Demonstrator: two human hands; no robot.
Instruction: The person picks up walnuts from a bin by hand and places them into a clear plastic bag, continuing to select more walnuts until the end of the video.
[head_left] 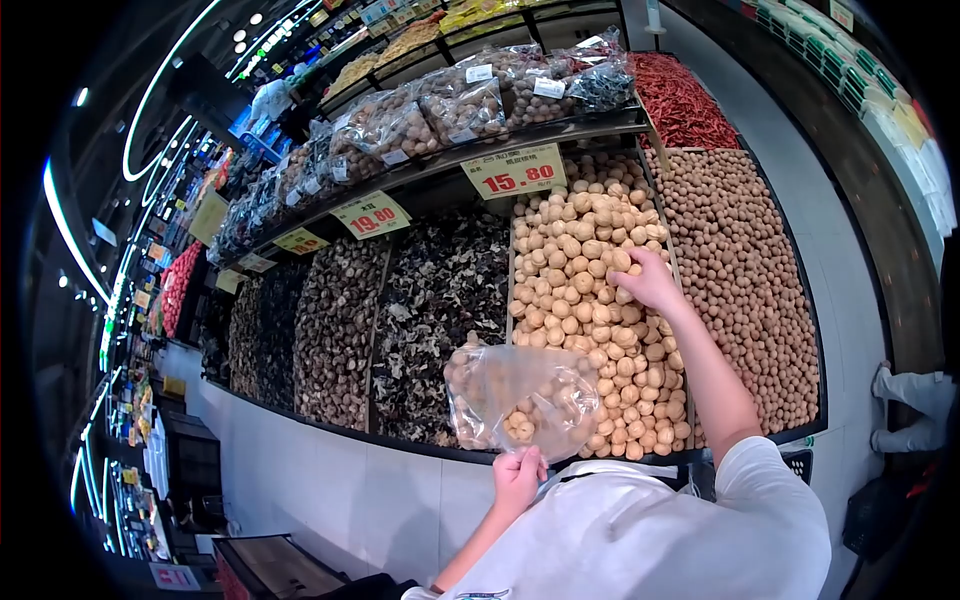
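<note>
- while the left hand (519, 478) pinches the near edge of a clear plastic bag (490, 400) in the head view, the right hand (645, 281) reaches into a heap of pale walnuts (580, 300).
- the right hand's fingers curl down onto the walnuts near the far part of the heap; whether they close around one, i cannot tell.
- the bag spreads over the near left part of the walnuts and the near end of the dark dried fungus (440, 280); walnuts show through its film.
- the walnuts lie between that fungus on the left and smaller brown nuts (735, 280) on the right.
- red dried chilies (685, 100) lie beyond the brown nuts.
- a sign reading 15.80 (516, 172) hangs above the walnuts, below bagged goods (400, 125).
</note>
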